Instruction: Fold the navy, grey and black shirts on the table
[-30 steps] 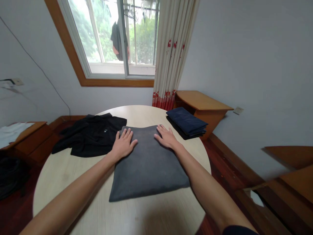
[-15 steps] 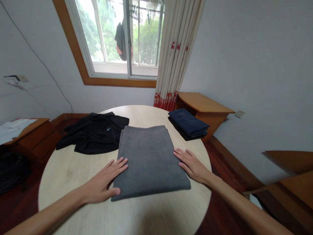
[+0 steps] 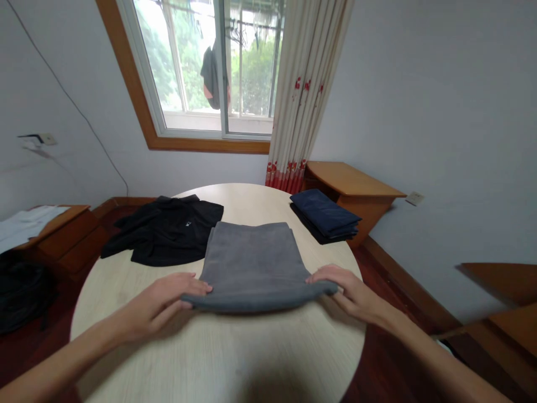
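Head view: gray cloth (image 3: pixel 255 257) spans left grip (image 3: pixel 163 299) to right grip (image 3: pixel 353 291).

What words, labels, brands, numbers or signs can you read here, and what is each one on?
No text can be read.
Black garment: a small white mark, too small to tell whether it is lettering or a logo.
Gray cloth: no lettering visible.
Folded dark blue cloth: no lettering visible.

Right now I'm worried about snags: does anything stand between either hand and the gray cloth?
Nothing visible: the left hand and right hand both hold the near edge of the gray cloth. The black shirt lies farther back, not between.
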`<action>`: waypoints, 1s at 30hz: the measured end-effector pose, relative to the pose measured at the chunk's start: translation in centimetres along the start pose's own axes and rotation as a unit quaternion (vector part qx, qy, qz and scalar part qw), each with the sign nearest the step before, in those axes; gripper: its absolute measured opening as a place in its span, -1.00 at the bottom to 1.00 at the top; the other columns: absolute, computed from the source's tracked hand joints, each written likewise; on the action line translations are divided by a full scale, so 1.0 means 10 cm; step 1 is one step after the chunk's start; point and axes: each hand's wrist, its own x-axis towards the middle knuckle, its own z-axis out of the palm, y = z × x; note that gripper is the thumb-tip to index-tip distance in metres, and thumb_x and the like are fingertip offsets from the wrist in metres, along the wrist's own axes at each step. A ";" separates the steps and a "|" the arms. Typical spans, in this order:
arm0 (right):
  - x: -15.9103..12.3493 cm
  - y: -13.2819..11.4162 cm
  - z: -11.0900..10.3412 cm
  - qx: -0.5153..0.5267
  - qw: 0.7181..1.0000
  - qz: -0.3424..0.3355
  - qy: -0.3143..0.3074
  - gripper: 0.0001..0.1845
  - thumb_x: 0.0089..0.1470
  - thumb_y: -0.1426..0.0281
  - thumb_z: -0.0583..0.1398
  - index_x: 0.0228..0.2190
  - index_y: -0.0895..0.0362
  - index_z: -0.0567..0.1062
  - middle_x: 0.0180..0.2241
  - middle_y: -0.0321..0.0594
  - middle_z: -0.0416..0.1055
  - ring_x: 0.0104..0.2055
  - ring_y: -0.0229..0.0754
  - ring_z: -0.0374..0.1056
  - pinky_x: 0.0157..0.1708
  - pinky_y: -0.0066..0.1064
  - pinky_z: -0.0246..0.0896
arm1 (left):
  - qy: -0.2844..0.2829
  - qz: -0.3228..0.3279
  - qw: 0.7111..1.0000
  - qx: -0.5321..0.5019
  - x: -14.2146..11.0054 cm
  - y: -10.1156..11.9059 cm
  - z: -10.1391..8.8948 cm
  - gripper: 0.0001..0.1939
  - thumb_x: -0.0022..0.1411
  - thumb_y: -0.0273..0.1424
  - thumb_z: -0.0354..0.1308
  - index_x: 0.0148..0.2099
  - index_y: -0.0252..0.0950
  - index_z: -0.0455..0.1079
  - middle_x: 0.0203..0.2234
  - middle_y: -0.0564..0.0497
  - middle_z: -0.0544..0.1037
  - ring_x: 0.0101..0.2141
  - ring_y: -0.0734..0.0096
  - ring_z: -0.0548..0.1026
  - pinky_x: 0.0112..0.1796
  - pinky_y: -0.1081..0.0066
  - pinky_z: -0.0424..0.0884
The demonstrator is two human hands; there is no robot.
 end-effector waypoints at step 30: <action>0.71 0.45 0.50 -0.079 0.944 0.297 0.119 -0.41 0.23 0.27 0.08 0.23 0.25 0.24 -0.17 0.01 0.49 -0.16 0.02 0.43 -0.09 -0.15 0.31 | 0.102 -0.339 0.935 -0.028 0.67 -0.63 0.39 -0.27 0.19 -0.10 0.14 0.32 -0.33 0.19 -0.41 0.03 0.54 -0.42 0.24 0.52 -0.33 0.33 0.38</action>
